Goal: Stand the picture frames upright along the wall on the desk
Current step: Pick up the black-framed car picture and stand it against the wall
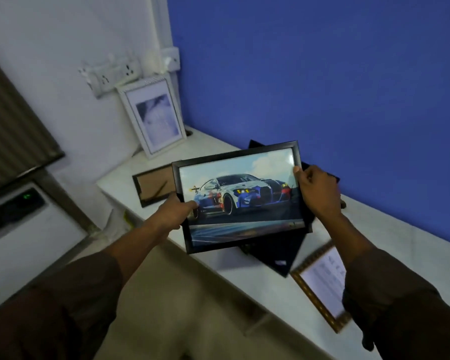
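Observation:
I hold a black picture frame with a racing car picture [240, 197] above the white desk [390, 229], picture side toward me. My left hand [173, 213] grips its left edge and my right hand [316, 193] grips its right edge. A white frame [153, 116] stands upright in the corner, leaning on the white wall. A brown frame [152, 187] lies face down on the desk at the left. A dark frame [276, 254] lies flat beneath the held one, partly hidden. A gold frame [320, 287] lies flat near the desk's front edge, partly behind my right sleeve.
A blue wall [322, 74] runs along the back of the desk. A socket strip [112, 74] is mounted on the white wall above the white frame. A white appliance with a green light [26, 216] stands to the left, below the desk corner.

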The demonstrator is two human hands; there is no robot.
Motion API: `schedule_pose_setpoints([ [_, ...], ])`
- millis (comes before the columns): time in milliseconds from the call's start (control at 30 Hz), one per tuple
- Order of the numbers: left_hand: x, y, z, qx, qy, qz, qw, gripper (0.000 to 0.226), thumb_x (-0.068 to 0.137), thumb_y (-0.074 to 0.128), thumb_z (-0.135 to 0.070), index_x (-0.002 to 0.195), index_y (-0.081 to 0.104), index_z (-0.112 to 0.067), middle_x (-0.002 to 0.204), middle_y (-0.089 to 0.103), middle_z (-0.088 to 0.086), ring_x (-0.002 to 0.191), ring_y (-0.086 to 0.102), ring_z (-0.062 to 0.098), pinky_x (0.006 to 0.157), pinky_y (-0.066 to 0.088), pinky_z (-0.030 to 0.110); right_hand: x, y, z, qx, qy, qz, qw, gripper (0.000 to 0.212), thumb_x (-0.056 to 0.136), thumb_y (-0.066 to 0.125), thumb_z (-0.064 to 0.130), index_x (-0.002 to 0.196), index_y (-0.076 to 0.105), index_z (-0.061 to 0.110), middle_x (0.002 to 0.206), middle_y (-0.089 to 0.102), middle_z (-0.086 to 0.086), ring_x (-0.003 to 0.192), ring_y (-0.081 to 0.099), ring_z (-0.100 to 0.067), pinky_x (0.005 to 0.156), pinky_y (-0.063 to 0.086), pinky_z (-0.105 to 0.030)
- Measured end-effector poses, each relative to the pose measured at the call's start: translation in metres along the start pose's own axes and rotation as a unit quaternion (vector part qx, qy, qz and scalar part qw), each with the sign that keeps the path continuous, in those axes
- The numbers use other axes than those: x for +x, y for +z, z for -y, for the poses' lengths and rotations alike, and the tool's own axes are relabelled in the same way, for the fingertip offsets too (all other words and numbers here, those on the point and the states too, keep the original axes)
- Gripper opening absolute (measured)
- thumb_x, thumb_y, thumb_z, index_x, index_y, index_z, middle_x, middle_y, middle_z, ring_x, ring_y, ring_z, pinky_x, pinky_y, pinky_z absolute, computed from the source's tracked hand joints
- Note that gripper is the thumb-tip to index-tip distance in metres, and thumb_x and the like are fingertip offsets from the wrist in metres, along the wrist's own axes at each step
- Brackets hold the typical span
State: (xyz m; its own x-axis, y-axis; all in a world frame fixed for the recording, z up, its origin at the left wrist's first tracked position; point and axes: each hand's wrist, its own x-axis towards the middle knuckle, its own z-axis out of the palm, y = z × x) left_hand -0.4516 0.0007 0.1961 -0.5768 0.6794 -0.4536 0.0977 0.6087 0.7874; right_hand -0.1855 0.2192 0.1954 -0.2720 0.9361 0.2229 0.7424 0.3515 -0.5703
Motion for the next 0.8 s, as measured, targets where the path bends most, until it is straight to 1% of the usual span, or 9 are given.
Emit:
schedule_pose_setpoints([
  [67,0.02,-0.038,-0.008,-0.009,0.011,-0.009,1.0,0.03,0.091,0.062,-0.034,0.117,0.053,-0.021,0.113,0.062,0.006,0.101,0.062,0.029,0.072,0.05,0.037,0.011,0.016,0.034,0.004,0.006,-0.006,1.0,0.053,0.094,0.038,0.068,0.071,0.048,0.021,0.071,0.061,-0.004,0.072,0.06,-0.031,0.066,0.048,-0.038],
  [200,0.057,-0.091,-0.03,-0.004,0.042,-0.005,0.999,0.024,0.093,0.058,-0.023,0.116,0.06,-0.016,0.107,0.066,0.01,0.078,0.059,0.019,0.059,0.046,0.027,0.038,0.04,0.075,0.003,0.004,0.0,1.0,0.054,0.093,0.039,0.068,0.071,0.049,0.02,0.075,0.064,-0.007,0.074,0.061,-0.032,0.064,0.047,-0.037],
  [267,0.08,-0.111,-0.043,-0.008,0.047,-0.019,0.999,0.017,0.095,0.054,-0.018,0.111,0.056,-0.019,0.11,0.064,0.011,0.085,0.058,0.023,0.063,0.045,0.028,0.059,0.051,0.094,-0.001,0.0,0.002,1.0,0.054,0.094,0.041,0.066,0.071,0.05,0.018,0.072,0.064,-0.006,0.072,0.061,-0.032,0.062,0.047,-0.035],
  [367,0.121,-0.134,-0.069,-0.016,0.062,-0.044,0.997,0.02,0.094,0.054,-0.012,0.111,0.052,-0.022,0.114,0.062,0.011,0.093,0.057,0.027,0.069,0.046,0.029,0.095,0.069,0.118,-0.003,-0.003,0.007,1.0,0.052,0.097,0.045,0.059,0.069,0.053,0.016,0.065,0.06,-0.004,0.066,0.059,-0.028,0.057,0.042,-0.033],
  [500,0.177,-0.157,-0.099,-0.03,0.071,-0.067,0.995,0.027,0.086,0.062,-0.009,0.111,0.057,-0.019,0.116,0.064,0.009,0.106,0.062,0.031,0.093,0.052,0.039,0.142,0.09,0.139,0.016,-0.012,-0.003,1.0,0.053,0.097,0.049,0.056,0.065,0.053,0.014,0.059,0.058,-0.004,0.059,0.058,-0.024,0.053,0.04,-0.032],
  [600,0.225,-0.171,-0.122,-0.046,0.069,-0.078,0.994,0.032,0.083,0.06,-0.012,0.114,0.059,-0.021,0.118,0.067,0.01,0.105,0.064,0.032,0.09,0.054,0.038,0.179,0.103,0.15,0.032,-0.007,-0.009,0.999,0.053,0.098,0.051,0.053,0.064,0.054,0.012,0.057,0.059,-0.004,0.056,0.058,-0.02,0.053,0.042,-0.032],
  [700,0.269,-0.175,-0.143,-0.047,0.08,-0.072,0.993,0.044,0.079,0.06,-0.018,0.123,0.063,-0.019,0.122,0.069,0.009,0.107,0.065,0.031,0.097,0.053,0.042,0.214,0.114,0.154,0.038,0.005,-0.005,0.999,0.052,0.099,0.052,0.051,0.063,0.053,0.012,0.057,0.059,-0.005,0.057,0.058,-0.021,0.055,0.044,-0.032],
  [767,0.289,-0.173,-0.156,-0.053,0.089,-0.056,0.993,0.044,0.084,0.059,-0.012,0.127,0.063,-0.014,0.124,0.068,0.008,0.109,0.064,0.029,0.098,0.052,0.039,0.233,0.12,0.155,0.044,0.016,-0.007,0.999,0.052,0.099,0.053,0.05,0.064,0.054,0.01,0.058,0.059,-0.005,0.057,0.055,-0.02,0.055,0.042,-0.032],
  [800,0.298,-0.17,-0.163,-0.057,0.091,-0.051,0.993,0.04,0.087,0.057,-0.006,0.126,0.062,-0.011,0.122,0.067,0.008,0.11,0.063,0.028,0.093,0.053,0.035,0.242,0.124,0.155,0.044,0.023,-0.007,0.999,0.053,0.099,0.053,0.049,0.064,0.054,0.01,0.058,0.059,-0.005,0.056,0.054,-0.019,0.054,0.04,-0.032],
])
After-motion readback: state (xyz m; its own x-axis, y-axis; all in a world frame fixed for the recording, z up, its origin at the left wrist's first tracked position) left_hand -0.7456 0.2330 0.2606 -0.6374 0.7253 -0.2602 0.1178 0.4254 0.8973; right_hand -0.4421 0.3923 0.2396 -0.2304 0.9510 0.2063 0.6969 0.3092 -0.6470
